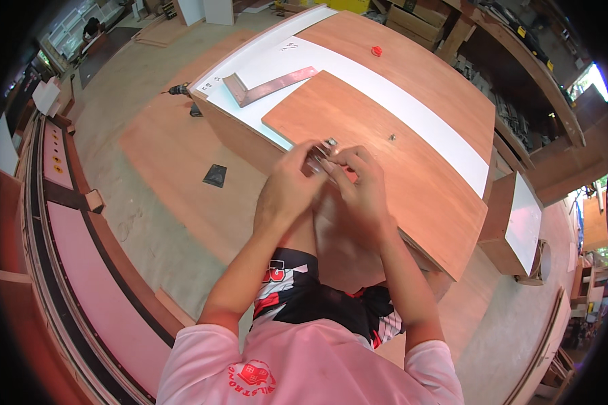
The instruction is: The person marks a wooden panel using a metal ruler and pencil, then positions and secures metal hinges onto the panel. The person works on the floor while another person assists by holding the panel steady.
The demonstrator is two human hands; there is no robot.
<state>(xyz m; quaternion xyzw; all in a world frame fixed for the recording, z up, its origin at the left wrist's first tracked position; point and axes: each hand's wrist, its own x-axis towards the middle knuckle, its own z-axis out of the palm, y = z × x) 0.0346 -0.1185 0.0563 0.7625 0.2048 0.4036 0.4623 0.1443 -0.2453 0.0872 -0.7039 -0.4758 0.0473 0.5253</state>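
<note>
Over the near edge of a brown wooden panel (412, 182), both my hands meet with their fingers closed. My left hand (292, 177) grips a small shiny metal piece (330, 142), whose exact kind I cannot make out. Pinched fingers of my right hand (359, 177) press against the same small thing from the other side. Much of it is hidden by the fingers. A tiny metal part (392, 137) lies on the panel beyond my right hand. Farther left, a try square (277, 88) rests on the white surface (378, 88) under the panel.
A small red object (376, 51) sits on the far brown board. On the floor at left are a power drill (179, 90) and a black flat piece (215, 175). A long bench with a pink strip (88, 250) runs along the left. A white-topped box (517, 223) stands at right.
</note>
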